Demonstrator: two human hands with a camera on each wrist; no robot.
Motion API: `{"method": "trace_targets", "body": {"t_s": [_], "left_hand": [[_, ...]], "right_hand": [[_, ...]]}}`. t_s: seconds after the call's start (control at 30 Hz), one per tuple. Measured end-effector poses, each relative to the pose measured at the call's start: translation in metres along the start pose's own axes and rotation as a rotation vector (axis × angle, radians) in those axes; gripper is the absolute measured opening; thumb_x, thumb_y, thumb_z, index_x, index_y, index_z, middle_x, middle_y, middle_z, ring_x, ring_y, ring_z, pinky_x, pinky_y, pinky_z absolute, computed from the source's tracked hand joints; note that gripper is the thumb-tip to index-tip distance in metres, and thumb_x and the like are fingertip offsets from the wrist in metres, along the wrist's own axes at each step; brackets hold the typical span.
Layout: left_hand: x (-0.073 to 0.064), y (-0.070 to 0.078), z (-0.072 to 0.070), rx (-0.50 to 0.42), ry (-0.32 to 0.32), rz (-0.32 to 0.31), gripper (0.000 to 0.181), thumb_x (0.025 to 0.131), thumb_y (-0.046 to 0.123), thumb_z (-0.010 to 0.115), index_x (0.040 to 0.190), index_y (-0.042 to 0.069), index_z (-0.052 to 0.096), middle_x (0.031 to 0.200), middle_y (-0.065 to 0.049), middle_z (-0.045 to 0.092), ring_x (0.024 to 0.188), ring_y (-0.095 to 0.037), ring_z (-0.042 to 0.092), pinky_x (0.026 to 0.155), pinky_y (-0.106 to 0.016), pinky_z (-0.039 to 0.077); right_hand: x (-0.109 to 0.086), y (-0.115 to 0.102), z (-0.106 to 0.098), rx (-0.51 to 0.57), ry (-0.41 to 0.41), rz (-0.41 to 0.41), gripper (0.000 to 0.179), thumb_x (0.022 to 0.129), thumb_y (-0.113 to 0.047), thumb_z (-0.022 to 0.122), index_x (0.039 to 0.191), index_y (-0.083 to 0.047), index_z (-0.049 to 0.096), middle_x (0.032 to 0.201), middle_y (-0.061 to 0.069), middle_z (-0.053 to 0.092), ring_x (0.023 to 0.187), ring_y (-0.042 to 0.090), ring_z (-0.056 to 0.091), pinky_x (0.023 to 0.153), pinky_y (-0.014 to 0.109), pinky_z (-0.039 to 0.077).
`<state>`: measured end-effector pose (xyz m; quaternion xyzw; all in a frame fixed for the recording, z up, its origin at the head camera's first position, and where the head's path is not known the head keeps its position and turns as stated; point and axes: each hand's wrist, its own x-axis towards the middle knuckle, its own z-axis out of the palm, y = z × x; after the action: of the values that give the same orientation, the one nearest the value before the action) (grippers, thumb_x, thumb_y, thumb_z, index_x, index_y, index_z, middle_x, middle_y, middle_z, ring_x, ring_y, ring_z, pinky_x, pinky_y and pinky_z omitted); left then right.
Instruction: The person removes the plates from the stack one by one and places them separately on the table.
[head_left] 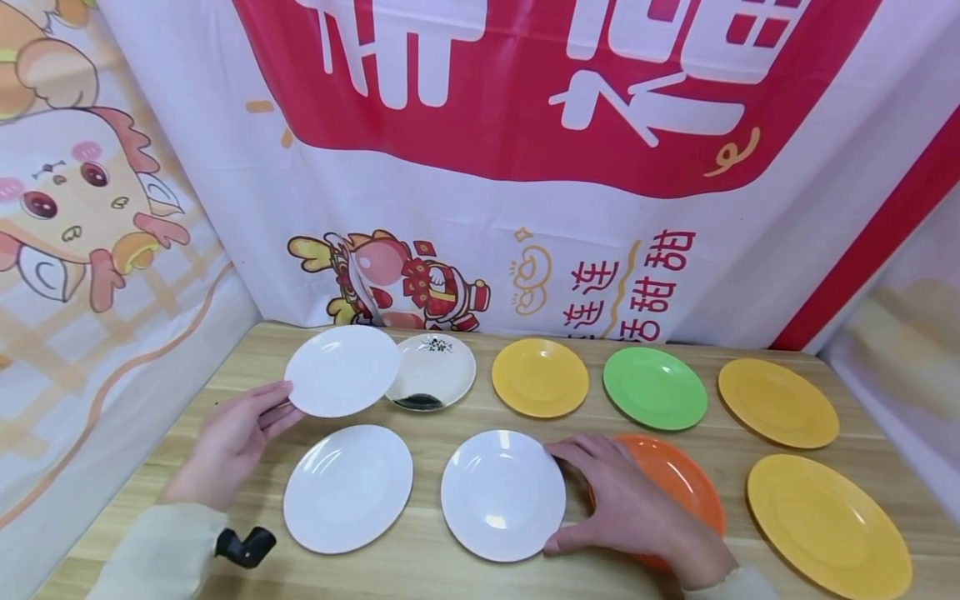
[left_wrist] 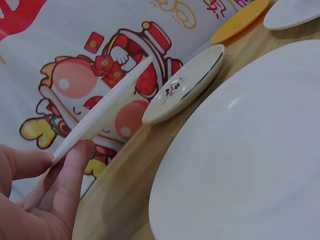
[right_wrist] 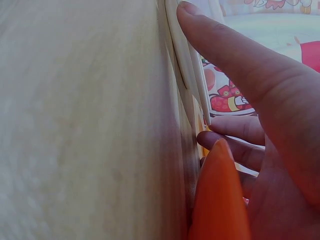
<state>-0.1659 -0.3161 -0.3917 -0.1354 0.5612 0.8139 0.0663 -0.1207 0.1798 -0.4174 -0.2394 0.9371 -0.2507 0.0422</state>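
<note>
My left hand [head_left: 242,437] pinches the left edge of a white plate [head_left: 343,371], thumb on top and fingers beneath. In the left wrist view this plate [left_wrist: 102,107] is tilted and raised off the table. Its right edge overlaps a cream plate with a dark pattern [head_left: 438,371] in the head view. My right hand [head_left: 626,504] grips a second white plate [head_left: 502,496] by its right side, thumb at the near rim and fingers at the far rim. Under that hand lies an orange plate [head_left: 678,471], partly hidden. Another white plate [head_left: 348,489] lies between the hands.
Along the back of the wooden table [head_left: 427,533] lie a yellow plate [head_left: 540,377], a green plate [head_left: 655,388] and another yellow plate [head_left: 777,402]. A further yellow plate [head_left: 828,527] is at the front right. A printed cloth [head_left: 517,208] hangs behind.
</note>
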Motion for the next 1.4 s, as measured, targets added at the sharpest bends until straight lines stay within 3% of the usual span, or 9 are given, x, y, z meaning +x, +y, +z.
{"method": "trace_targets", "body": {"t_s": [0.17,0.3,0.67,0.87,1.0,1.1,1.2,1.4], "left_hand": [[0.002,0.002,-0.028,-0.096,-0.015,-0.040,0.035,0.109,-0.002,0.054,0.095,0.014,0.082,0.100,0.001,0.083,0.095,-0.012,0.080,0.090,-0.029,0.067],[0.004,0.001,-0.042,-0.168,-0.012,-0.061,0.037,0.109,-0.005,0.052,0.094,0.010,0.082,0.099,-0.002,0.083,0.094,-0.014,0.081,0.089,-0.030,0.067],[0.008,-0.007,-0.050,-0.189,0.093,-0.094,0.036,0.106,-0.008,0.057,0.087,0.011,0.081,0.093,-0.001,0.082,0.089,-0.015,0.081,0.090,-0.030,0.067],[0.012,-0.010,-0.052,-0.117,0.106,-0.098,0.034,0.106,-0.007,0.057,0.088,0.013,0.078,0.093,0.000,0.081,0.089,-0.014,0.081,0.091,-0.029,0.067],[0.013,-0.014,-0.052,-0.008,0.133,-0.063,0.028,0.107,-0.005,0.056,0.095,0.012,0.075,0.091,0.006,0.080,0.089,-0.010,0.080,0.091,-0.028,0.066],[0.013,-0.017,-0.048,0.140,0.194,-0.015,0.015,0.107,-0.002,0.057,0.116,0.003,0.068,0.089,0.011,0.077,0.086,-0.006,0.079,0.090,-0.027,0.067],[0.012,-0.018,-0.043,0.269,0.283,0.010,0.030,0.106,0.003,0.062,0.135,-0.006,0.056,0.086,0.011,0.074,0.080,-0.005,0.079,0.086,-0.027,0.067],[0.012,-0.017,-0.036,0.427,0.433,0.002,0.044,0.103,0.008,0.070,0.140,-0.009,0.053,0.089,0.006,0.069,0.071,-0.007,0.078,0.078,-0.027,0.068]], "right_hand": [[0.000,0.000,0.001,0.002,-0.003,0.007,0.108,0.059,-0.087,0.086,0.147,-0.030,0.062,0.141,-0.013,0.061,0.136,0.022,0.052,0.117,0.059,0.046],[0.000,0.000,0.001,-0.001,0.005,0.007,0.107,0.059,-0.087,0.086,0.147,-0.030,0.062,0.141,-0.014,0.061,0.137,0.022,0.052,0.117,0.060,0.046],[0.000,0.000,0.001,0.006,0.003,0.002,0.107,0.059,-0.087,0.085,0.147,-0.030,0.063,0.139,-0.014,0.061,0.136,0.022,0.052,0.117,0.060,0.046],[-0.001,0.000,0.001,0.004,0.017,-0.006,0.106,0.059,-0.086,0.086,0.147,-0.030,0.063,0.138,-0.015,0.061,0.135,0.021,0.053,0.116,0.059,0.046],[-0.001,0.001,0.001,0.001,0.029,-0.017,0.105,0.060,-0.085,0.087,0.146,-0.030,0.063,0.137,-0.015,0.062,0.134,0.020,0.053,0.116,0.059,0.046],[-0.001,0.001,0.001,0.003,0.026,-0.017,0.104,0.060,-0.085,0.087,0.145,-0.030,0.064,0.137,-0.015,0.062,0.133,0.019,0.053,0.115,0.058,0.047],[-0.001,0.001,0.001,0.004,0.025,-0.015,0.103,0.060,-0.086,0.086,0.144,-0.030,0.064,0.137,-0.015,0.062,0.133,0.019,0.053,0.115,0.058,0.047],[-0.001,0.000,0.001,-0.004,0.024,-0.016,0.105,0.060,-0.087,0.085,0.145,-0.030,0.064,0.137,-0.015,0.062,0.133,0.019,0.054,0.116,0.058,0.046]]}}
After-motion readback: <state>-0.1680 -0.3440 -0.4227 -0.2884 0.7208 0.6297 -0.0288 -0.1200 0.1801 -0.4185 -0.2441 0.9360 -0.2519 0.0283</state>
